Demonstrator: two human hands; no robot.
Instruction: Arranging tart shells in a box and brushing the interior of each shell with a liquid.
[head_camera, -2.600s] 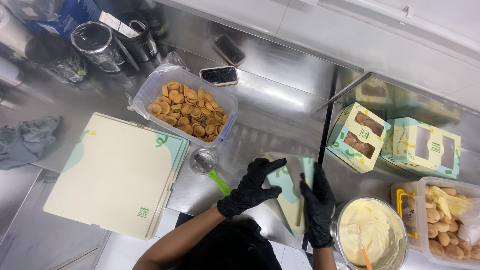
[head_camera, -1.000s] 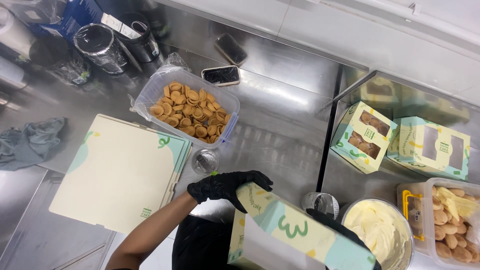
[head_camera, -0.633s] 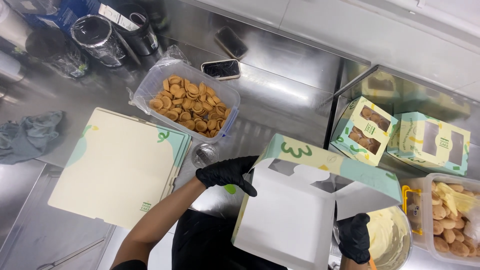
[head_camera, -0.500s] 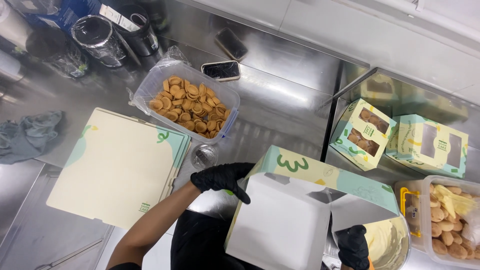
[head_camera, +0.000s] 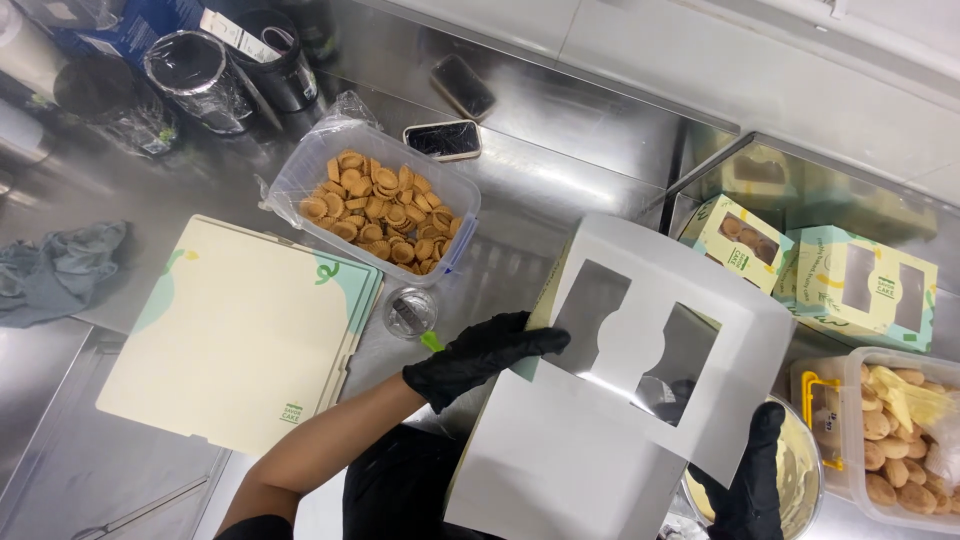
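Since a moment ago, the cardboard box (head_camera: 610, 400) has swung open, its white inside and window flap facing up. Left hand (head_camera: 478, 355) grips its left edge, right hand (head_camera: 748, 490) clasps the lower right corner, above the counter (head_camera: 560, 190). Light, bendy card probably: best held by the folded edges.

Tub of tart shells (head_camera: 375, 205), phone (head_camera: 444, 139), grey cloth (head_camera: 60, 272), flat box stack (head_camera: 235, 335), two windowed boxes (head_camera: 858, 287).

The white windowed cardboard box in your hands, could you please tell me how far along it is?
Done: two folded pale green window boxes stand at the right. In hand: the white windowed cardboard box, part-unfolded, left hand on its edge, right hand beneath. Left: it looks unfilled, and flat cream box blanks wait.
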